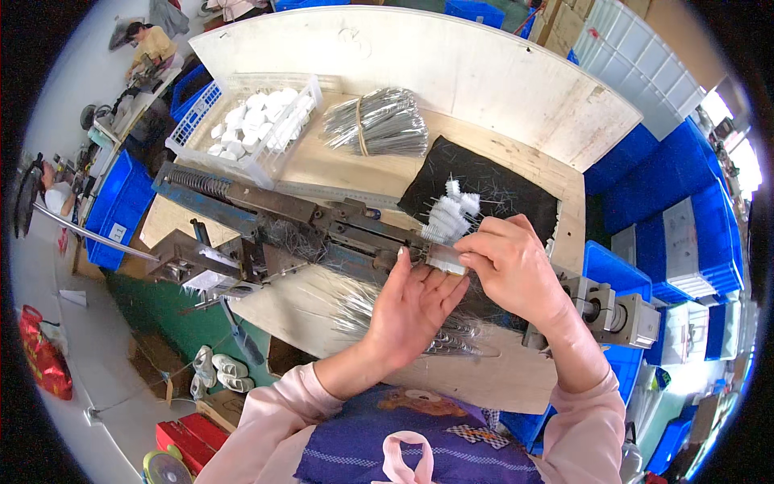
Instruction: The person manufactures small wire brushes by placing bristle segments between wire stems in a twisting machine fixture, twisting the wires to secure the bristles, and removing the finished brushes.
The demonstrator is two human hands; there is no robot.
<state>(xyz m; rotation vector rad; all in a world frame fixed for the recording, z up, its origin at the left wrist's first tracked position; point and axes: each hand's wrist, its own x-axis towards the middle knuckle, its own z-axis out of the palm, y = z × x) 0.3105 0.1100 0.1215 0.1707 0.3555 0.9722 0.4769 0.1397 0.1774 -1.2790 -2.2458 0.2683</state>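
My left hand is turned palm up at the near side of a long metal bench machine, its fingers stretched out and the thumb apart. Its fingertips lie just under a small pale block at the machine's working end. Closed in a pinch, my right hand meets the right side of that block; what its fingers hold is hidden. Just beyond the hands, a small pile of white bristle brushes lies on a black mat strewn with thin wire bits. Looped metal wires spread out below my left hand.
A white plastic basket of white pieces and a banded bundle of metal wires sit at the far side of the table. A metal shaft assembly juts out right. Blue bins stand around, and a person sits far left.
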